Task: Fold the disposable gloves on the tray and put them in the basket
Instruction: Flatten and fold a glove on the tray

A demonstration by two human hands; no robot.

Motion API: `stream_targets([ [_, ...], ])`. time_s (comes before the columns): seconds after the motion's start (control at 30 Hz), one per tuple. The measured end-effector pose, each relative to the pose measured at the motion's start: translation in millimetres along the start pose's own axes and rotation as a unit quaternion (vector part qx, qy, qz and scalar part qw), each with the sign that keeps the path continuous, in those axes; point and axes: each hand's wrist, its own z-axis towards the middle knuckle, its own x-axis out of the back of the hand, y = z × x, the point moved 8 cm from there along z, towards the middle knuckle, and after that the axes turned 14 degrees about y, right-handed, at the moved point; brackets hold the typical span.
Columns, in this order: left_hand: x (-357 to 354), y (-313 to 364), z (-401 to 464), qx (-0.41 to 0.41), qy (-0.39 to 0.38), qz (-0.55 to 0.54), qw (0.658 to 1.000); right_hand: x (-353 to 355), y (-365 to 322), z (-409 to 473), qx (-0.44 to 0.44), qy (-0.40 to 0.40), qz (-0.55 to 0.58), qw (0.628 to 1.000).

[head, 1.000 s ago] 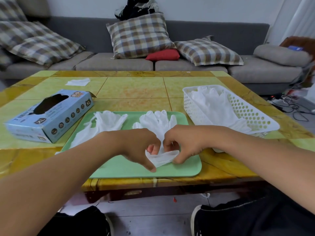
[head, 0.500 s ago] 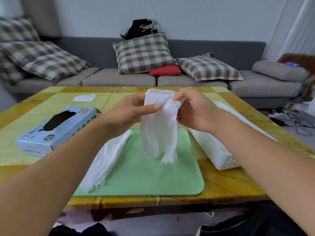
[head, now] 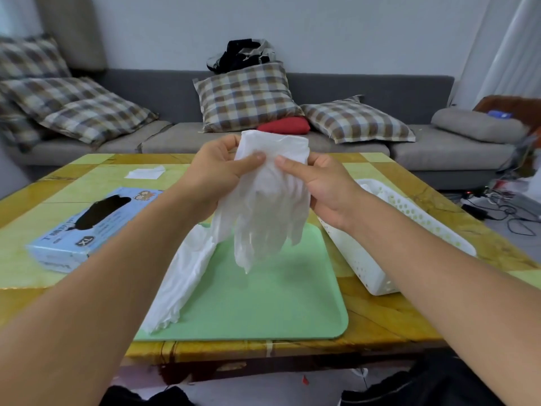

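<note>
A white disposable glove [head: 263, 212] hangs in the air above the green tray [head: 263, 312], cuff up and fingers pointing down. My left hand [head: 216, 171] pinches its cuff on the left and my right hand [head: 319, 183] pinches it on the right, thumbs facing me. A second white glove [head: 181, 276] lies flat along the tray's left side. The white perforated basket [head: 409, 230] stands right of the tray, partly behind my right forearm; a bit of white glove shows inside it.
A blue glove box [head: 87, 227] marked XL lies left of the tray on the yellow-green table [head: 395, 312]. A small white sheet [head: 145, 172] rests at the table's far left. A grey sofa with plaid cushions lies beyond, with cables on the floor at right.
Both hands lifted the right glove off the tray by its cuff; it now hangs spread wider between them. The view has tilted upward.
</note>
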Motion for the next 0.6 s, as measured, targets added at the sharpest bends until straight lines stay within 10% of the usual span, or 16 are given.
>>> stream_targets([
  [0.27, -18, 14, 0, -0.003, -0.03, -0.021, 0.999, 16, -50, 0, 0.103, 0.029, -0.017, 0.994],
  [0.6, -73, 33, -22, -0.1, -0.009, 0.009, 0.995, 76, -65, -12, -0.009, 0.011, -0.014, 1.0],
])
